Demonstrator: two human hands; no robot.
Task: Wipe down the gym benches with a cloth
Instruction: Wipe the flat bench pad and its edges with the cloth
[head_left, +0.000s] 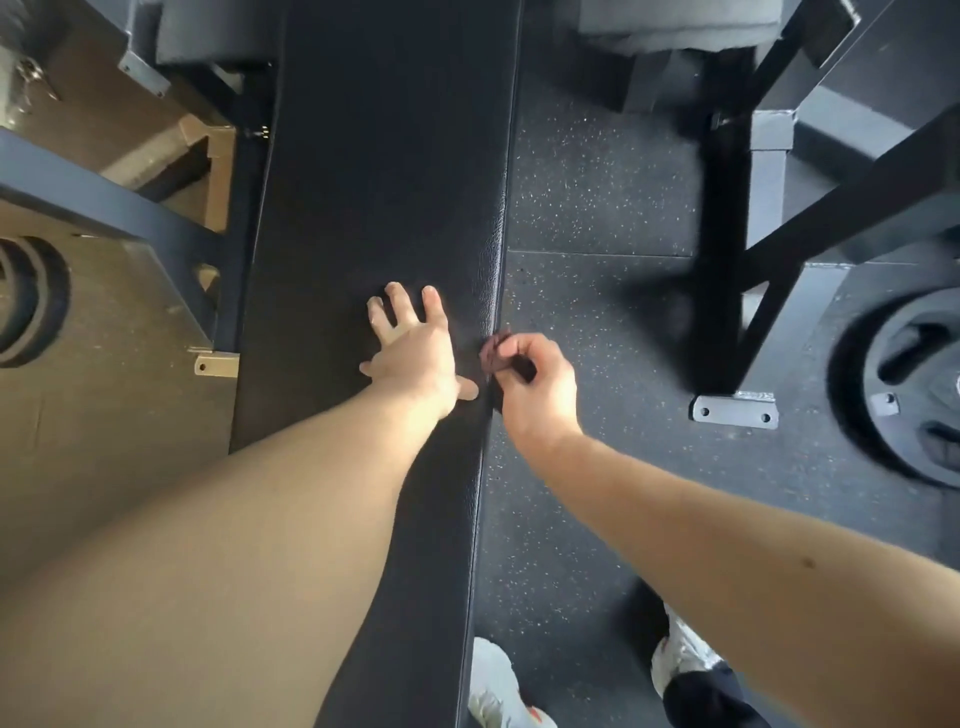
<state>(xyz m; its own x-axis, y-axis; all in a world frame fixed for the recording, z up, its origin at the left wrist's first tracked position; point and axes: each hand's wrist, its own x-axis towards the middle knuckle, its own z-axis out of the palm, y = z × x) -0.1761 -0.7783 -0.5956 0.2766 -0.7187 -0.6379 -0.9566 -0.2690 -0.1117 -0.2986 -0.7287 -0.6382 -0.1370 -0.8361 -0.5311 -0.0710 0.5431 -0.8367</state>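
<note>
Black bench (384, 156) ran bottom centre to top centre of frame, long axis near vertical. Left hand (413, 353) lay flat on pad mid-frame, fingers spread, pointing up-frame. Right hand (535, 384) pinched bunched dark cloth (496, 353) against bench's right edge, mid-frame.

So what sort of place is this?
Almost certainly a gym: a long padded bench, a weight plate, speckled rubber floor and a steel rack frame. The right hand grips a cloth at the bench's edge.
</note>
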